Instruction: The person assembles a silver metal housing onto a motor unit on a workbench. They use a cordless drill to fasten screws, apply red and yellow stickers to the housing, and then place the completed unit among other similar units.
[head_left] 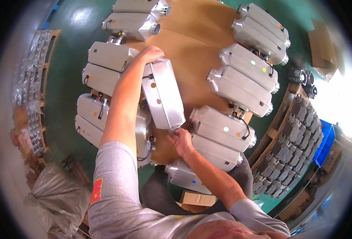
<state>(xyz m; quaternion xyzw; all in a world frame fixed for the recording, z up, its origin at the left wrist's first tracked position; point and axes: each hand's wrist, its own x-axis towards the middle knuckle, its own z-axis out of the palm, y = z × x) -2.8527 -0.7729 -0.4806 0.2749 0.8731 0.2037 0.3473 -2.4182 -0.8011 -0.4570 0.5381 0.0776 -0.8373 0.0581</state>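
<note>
A silver metal air heater, box-shaped with bevelled sides and small round stickers, lies lengthwise in front of me. My left hand reaches over the left row and is closed on its far end. At its near end is my right hand, palm partly up and fingers apart, close against the lower corner. Whether those fingers touch the metal I cannot tell. Left of it lie more heaters of the same kind, partly covered by my left forearm. Another heater rests just right of my right hand.
Brown cardboard covers the surface between two rows of heaters. On the right, a pallet holds stacked dark metal parts, beside a blue bin. Wrapped goods stand on a left pallet; a plastic bag lies lower left.
</note>
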